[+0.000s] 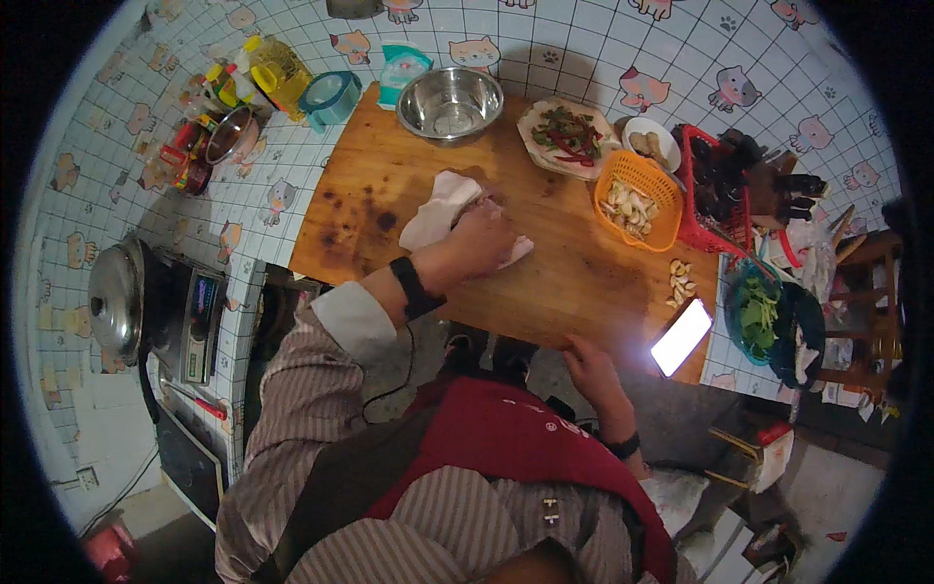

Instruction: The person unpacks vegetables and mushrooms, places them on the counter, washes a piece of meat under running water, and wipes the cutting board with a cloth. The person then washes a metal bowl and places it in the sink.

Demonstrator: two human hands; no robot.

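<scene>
My left hand (pixel 481 237) presses down on a crumpled white cloth (pixel 438 215) on the wooden tabletop (pixel 584 270). Its fingers curl over the cloth and are mostly hidden behind the back of the hand. Folds of the cloth spread out to the left, and a corner shows at the lower right. My right hand (pixel 592 372) rests at the near edge of the tabletop, its fingertips touching the wood, with no object visible in it. A phone (pixel 682 337) with a bright screen lies to its right.
Along the back stand a steel bowl (pixel 450 106) and a plate of cut peppers (pixel 569 139). An orange basket of garlic (pixel 635 201), loose cloves (pixel 681 283) and a red basket (pixel 715 190) line the right. A lidded wok (pixel 117 303) sits at far left.
</scene>
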